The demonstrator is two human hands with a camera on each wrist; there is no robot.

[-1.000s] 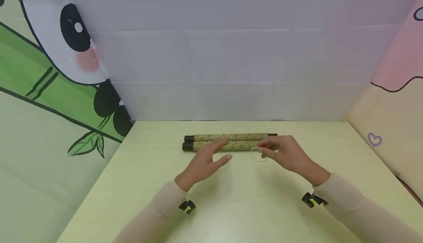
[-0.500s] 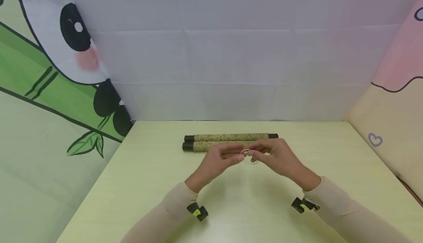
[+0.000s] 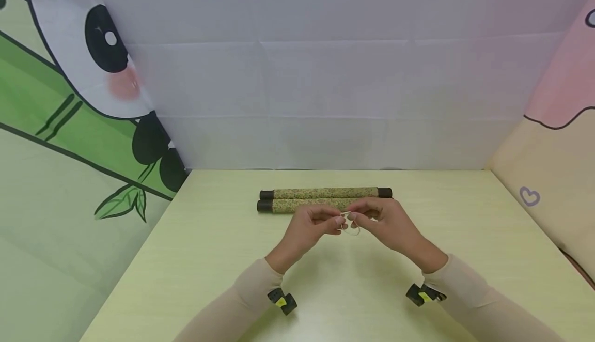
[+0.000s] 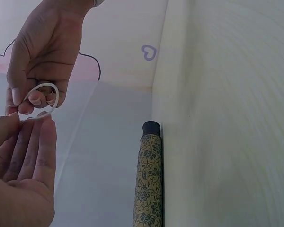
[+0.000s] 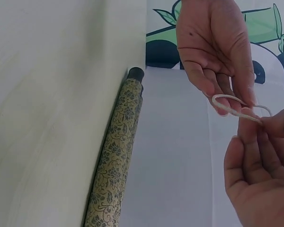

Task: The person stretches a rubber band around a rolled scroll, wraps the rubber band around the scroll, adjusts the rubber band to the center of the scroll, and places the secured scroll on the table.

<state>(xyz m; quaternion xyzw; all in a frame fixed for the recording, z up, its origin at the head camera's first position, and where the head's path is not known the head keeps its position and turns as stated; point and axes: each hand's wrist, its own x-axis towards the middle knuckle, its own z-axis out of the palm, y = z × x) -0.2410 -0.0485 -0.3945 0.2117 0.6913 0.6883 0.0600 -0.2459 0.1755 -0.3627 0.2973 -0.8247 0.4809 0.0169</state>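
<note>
A thin white elastic loop (image 4: 56, 100) hangs between my two hands above the table. My left hand (image 3: 308, 228) pinches one side of it between thumb and fingers. From the other side my right hand (image 3: 388, 222) pinches it, fingertips close to the left ones. Just beyond the hands lie two scroll rolls (image 3: 290, 206) side by side, covered in yellow-green patterned cloth with dark end knobs. In the right wrist view the loop (image 5: 227, 111) forms a narrow oval. My hands hide part of the nearer roll.
The pale wooden table (image 3: 186, 259) runs back to a white cloth backdrop (image 3: 325, 83). A panda and bamboo print (image 3: 107, 47) covers the left side, and a pink and cream sheet (image 3: 544, 156) stands at the right.
My left hand has moved right to the loop and now pinches it. The right hand has shifted slightly left, bringing the hands together. The scroll rolls have stayed in place.
</note>
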